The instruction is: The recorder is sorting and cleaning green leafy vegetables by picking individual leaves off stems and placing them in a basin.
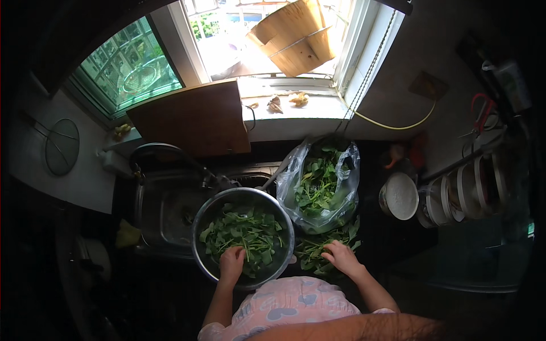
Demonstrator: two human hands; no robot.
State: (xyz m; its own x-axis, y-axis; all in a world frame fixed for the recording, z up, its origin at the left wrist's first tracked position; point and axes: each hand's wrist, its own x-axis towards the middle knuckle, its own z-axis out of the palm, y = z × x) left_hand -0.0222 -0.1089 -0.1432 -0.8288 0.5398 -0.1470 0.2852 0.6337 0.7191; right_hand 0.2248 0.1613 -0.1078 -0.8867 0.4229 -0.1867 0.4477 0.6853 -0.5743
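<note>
A round metal bowl (198,255) holds cut leafy greens (243,230) with pale stems. My left hand (233,261) is over the near left part of the bowl, its fingertips at the greens; whether it grips any is hard to see. My right hand (341,256) is at a loose pile of leafy greens (313,255) on the dark counter, right of the bowl, with thumb and fingers bent at the stems. Behind that pile, a clear plastic bag (347,202) stands open with more greens (318,183) inside.
A sink (164,213) with a faucet (204,172) lies left of the bowl. A wooden board (196,119) leans behind the sink. At the right stand a bowl of white contents (401,197) and a row of plates (465,192); red-handled scissors (482,113) hang above.
</note>
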